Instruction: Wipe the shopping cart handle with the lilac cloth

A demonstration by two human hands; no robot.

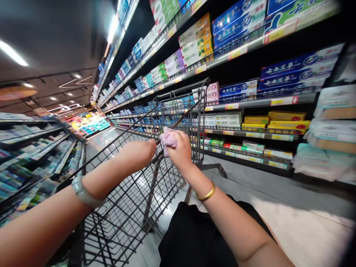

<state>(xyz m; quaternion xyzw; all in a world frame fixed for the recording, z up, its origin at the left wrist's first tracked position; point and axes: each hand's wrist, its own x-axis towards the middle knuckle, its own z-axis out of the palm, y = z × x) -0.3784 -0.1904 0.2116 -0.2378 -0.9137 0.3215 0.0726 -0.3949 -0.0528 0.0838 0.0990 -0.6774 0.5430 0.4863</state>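
Note:
A dark wire shopping cart [133, 189] stands in front of me, its basket showing only bare mesh. Over its upper rim, my right hand [182, 148] is closed around a crumpled pale pink cloth [168, 140]. Just left of the cloth, my left hand [139, 154] is closed with the fingers curled in above the mesh. The fingertips face away from me, so what they grip, if anything, is hidden. A pale bangle [85, 193] circles the left wrist and a gold one [207, 193] the right.
Shelves of boxed toothpaste [241, 26] run along the right side. Another stocked shelf unit [30, 152] lines the left. Wrapped packs [332, 129] are stacked at the far right. A cart wheel [222, 171] rests on the tiled floor [278, 207].

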